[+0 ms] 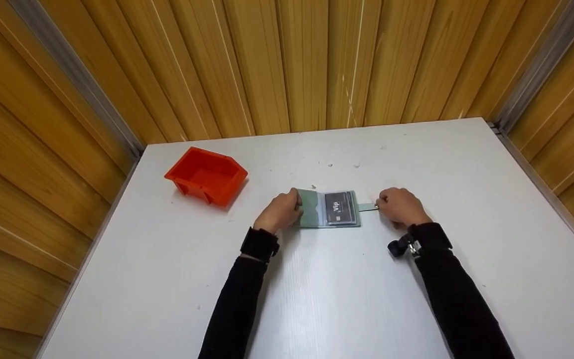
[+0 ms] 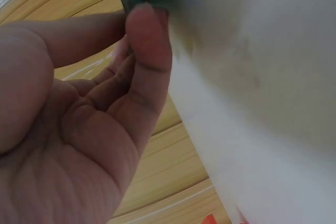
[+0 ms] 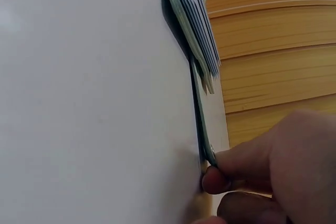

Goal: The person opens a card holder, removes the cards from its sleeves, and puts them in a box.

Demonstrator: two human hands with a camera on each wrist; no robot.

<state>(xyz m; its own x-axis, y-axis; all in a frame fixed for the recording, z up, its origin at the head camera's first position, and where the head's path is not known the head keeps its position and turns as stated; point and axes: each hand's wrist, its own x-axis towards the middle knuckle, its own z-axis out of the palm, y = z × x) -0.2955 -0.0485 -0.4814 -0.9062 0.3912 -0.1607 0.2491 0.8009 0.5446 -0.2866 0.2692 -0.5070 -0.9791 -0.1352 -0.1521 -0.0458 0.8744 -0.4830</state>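
A green card holder (image 1: 309, 208) lies spread open on the white table, its clear sleeves over the right half. A dark card (image 1: 337, 209) lettered "Vip" shows in the top sleeve. The left hand (image 1: 279, 212) pinches the holder's left cover at its outer edge; in the left wrist view thumb and fingers (image 2: 149, 38) meet at the green edge. From the holder's right side a narrow strap (image 1: 368, 207) sticks out, and the right hand (image 1: 400, 207) pinches its end. Seen from the right wrist, the stacked sleeves (image 3: 194, 19) stand edge-on above the strap (image 3: 201, 114).
An orange-red plastic bin (image 1: 207, 177) stands at the back left of the white table (image 1: 317, 299). Small crumbs lie near the table's back. Wood-look panels (image 1: 302, 65) wall the table in at the back and both sides.
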